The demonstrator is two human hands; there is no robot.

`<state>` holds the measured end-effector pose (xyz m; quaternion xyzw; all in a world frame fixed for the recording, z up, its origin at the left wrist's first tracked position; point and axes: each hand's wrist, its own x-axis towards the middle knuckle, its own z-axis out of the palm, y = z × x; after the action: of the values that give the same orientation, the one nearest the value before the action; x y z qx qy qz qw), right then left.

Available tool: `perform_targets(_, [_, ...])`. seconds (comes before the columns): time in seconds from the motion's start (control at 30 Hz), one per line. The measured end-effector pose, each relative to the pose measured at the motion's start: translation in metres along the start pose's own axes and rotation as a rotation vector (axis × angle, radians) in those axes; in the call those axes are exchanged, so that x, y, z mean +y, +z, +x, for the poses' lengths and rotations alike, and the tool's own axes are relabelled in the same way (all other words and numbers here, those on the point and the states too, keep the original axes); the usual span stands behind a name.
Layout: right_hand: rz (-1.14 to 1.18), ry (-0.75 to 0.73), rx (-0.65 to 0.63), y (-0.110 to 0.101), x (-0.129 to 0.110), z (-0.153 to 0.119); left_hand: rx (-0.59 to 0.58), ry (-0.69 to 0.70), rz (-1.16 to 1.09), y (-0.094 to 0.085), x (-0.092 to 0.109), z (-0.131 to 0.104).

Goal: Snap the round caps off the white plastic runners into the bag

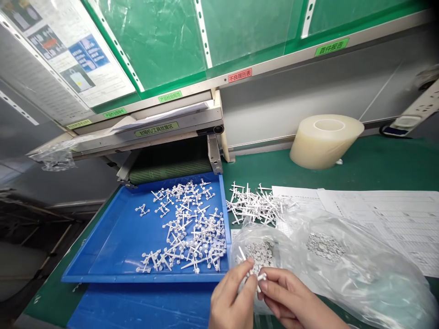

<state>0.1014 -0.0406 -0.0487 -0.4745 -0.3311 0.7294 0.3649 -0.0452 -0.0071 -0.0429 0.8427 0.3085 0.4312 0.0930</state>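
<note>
My left hand (233,294) is closed in a pinch on a white plastic sprue piece (242,254), whose thin stem sticks up past the fingers. Against it, my right hand (291,292) pinches the short white end (262,277) of a plastic piece. Whether both hands grip one piece or two, I cannot tell. Just behind the fingers lies an open clear plastic bag (236,246) with many small grey-white round parts (259,252) inside. To the left, a blue tray (120,246) carries many white branched sprues (185,237) with round ends.
Bare white sprues (254,203) are heaped beside the tray. Another clear bag (373,260) of round parts rests over printed sheets (404,214) at right. A large tape roll (325,146) stands behind. The conveyor belt (164,167) ends at the tray's back.
</note>
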Motion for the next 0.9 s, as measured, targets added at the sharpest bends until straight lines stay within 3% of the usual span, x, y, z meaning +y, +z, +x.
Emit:
perform_targets(0.1, [-0.175,-0.153,0.175,-0.001,-0.001,-0.005,-0.011,0.083,0.048,-0.003,-0.009,0.009])
perform_targets(0.23, [-0.512,-0.396,0.482,0.001,-0.004,-0.018,-0.107,-0.009,0.091,-0.003,-0.026,0.036])
perform_targets(0.43, [-0.608,-0.524,0.632,0.001,-0.007,-0.030,-0.327,-0.124,0.024,0.030,-0.045,0.088])
perform_targets(0.57, [-0.561,-0.508,0.629,-0.007,-0.005,-0.032,-0.449,-0.105,0.028,0.065,-0.059,0.110])
perform_targets(0.7, [-0.102,-0.320,0.442,-0.017,-0.004,-0.033,-0.566,-0.053,0.007,0.086,-0.067,0.118])
perform_targets(0.8, [0.275,-0.191,0.288,-0.025,-0.010,-0.036,-0.601,-0.054,-0.006,0.081,-0.068,0.116])
perform_targets(0.9, [0.379,-0.122,0.361,-0.038,-0.015,-0.043,-0.570,-0.115,0.000,0.060,-0.072,0.108])
